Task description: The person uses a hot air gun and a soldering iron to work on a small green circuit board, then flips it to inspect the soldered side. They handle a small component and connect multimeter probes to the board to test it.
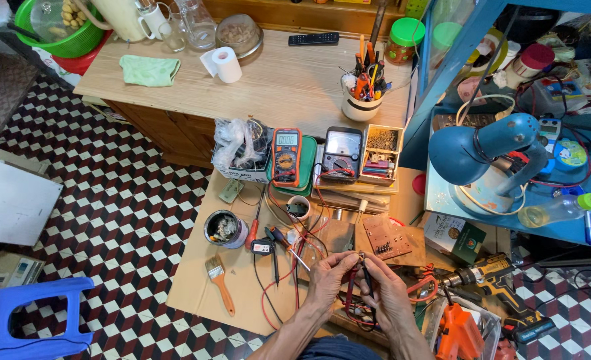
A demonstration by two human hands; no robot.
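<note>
My left hand [330, 279] and my right hand [383, 291] meet low in the view, over a cardboard work surface [242, 293]. Together they pinch the tips of thin test leads [361, 283], one red and one black, which hang down between my wrists. A brown circuit board [387, 238] lies just beyond my fingers. A red and grey digital multimeter [286, 157] and a black analog meter [342, 153] stand further back, with red and black wires trailing toward my hands.
A paintbrush [219, 283], a tin of parts [225, 229] and a small screwdriver [283, 241] lie to the left. A cordless drill [495, 287] and orange tool [459, 330] sit right. A blue lamp [492, 150] stands on a blue shelf. A wooden desk [282, 80] is behind; a blue stool [35, 320] is on the checkered floor.
</note>
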